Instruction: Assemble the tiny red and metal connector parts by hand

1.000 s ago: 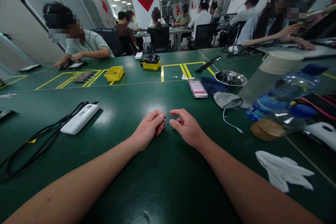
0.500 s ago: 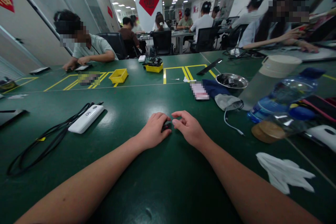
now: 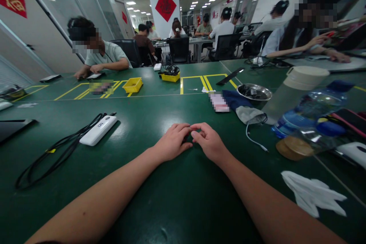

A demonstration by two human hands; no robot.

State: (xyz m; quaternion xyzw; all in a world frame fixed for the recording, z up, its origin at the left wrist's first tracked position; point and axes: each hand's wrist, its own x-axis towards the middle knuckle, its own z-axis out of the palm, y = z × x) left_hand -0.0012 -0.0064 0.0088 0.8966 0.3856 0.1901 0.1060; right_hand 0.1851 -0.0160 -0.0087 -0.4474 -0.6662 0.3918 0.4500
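Note:
My left hand point(image 3: 174, 142) rests low over the green table, its fingers curved down and the thumb stretched to the right. A small dark patch shows under its fingers; it is mostly hidden and I cannot make out what it is. Facing it, my right hand point(image 3: 210, 141) has loosely bent fingers, with a gap between thumb and forefinger and nothing seen in it. The fingertips of both hands meet or nearly meet. Left of them lies a white power bank point(image 3: 98, 130) beside a looped black cable point(image 3: 61, 143).
To the right stand a pale tumbler point(image 3: 288, 91), a blue-labelled bottle point(image 3: 311, 105), a tipped bottle point(image 3: 303, 143) and a white glove point(image 3: 314, 192). Farther off are a metal bowl point(image 3: 254, 90), a phone point(image 3: 219, 101) and yellow trays point(image 3: 133, 85). Co-workers sit beyond.
My right hand's fingertips have come together with my left hand's, closing the small gap. The whole view has shifted slightly, so the table things appear a little farther right and lower.

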